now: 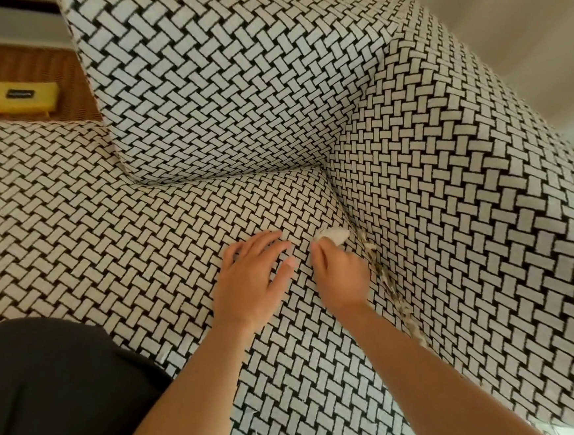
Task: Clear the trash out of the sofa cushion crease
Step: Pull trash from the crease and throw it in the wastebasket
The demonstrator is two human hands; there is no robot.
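A sofa covered in black-and-white woven-pattern fabric fills the view. The crease [345,212] between the seat cushion [142,228] and the arm cushion [466,203] runs down to the right. Small pale scraps of trash [392,289] lie along the lower crease. My right hand [339,273] sits beside the crease and pinches a crumpled white piece of paper [333,236] at its fingertips. My left hand [252,278] rests flat on the seat cushion just to the left, fingers spread.
A back cushion [217,85] in the same pattern stands behind the seat. A yellow pouch [22,98] lies on a brown woven surface [27,73] at the far left. My dark-clothed lap [52,390] is at the lower left. A pale wall [522,44] is at the right.
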